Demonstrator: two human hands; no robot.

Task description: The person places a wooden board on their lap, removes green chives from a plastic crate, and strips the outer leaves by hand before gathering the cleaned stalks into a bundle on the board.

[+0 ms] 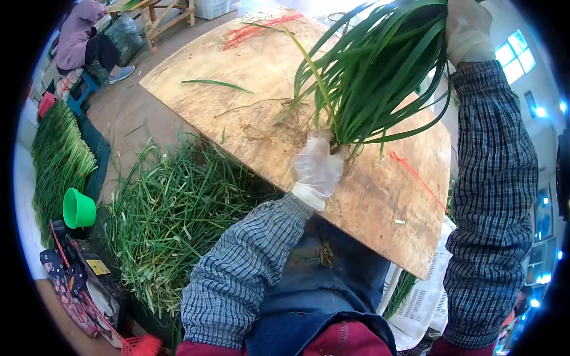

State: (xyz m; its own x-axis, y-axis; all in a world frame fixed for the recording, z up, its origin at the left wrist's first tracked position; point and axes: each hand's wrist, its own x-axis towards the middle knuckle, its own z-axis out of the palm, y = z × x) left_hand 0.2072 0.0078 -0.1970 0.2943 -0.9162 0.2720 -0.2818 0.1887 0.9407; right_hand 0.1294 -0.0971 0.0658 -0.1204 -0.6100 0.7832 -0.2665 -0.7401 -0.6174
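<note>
A loose bunch of long, flat-leaved garlic chives [380, 77] stands up over a wooden board, its leaves fanning to the upper right. My left hand [319, 163], in a thin translucent glove, is closed around the pale root end, low over the board. At the upper right edge of the view my right hand [469, 32], also gloved, is closed by the leaves' upper part; its fingertips are partly cut off by the frame. One yellowish leaf [309, 62] sticks out from the bunch. Dry roots and bits of soil [255, 127] lie beside it on the board.
The wooden board [368, 202] carries red ties [255, 32] at its far side and another red tie [415, 175] at right. Left of it is a heap of leaf trimmings [178, 219]. Beyond are stacked chives [59, 160], a green bucket [78, 207] and a seated person [80, 41].
</note>
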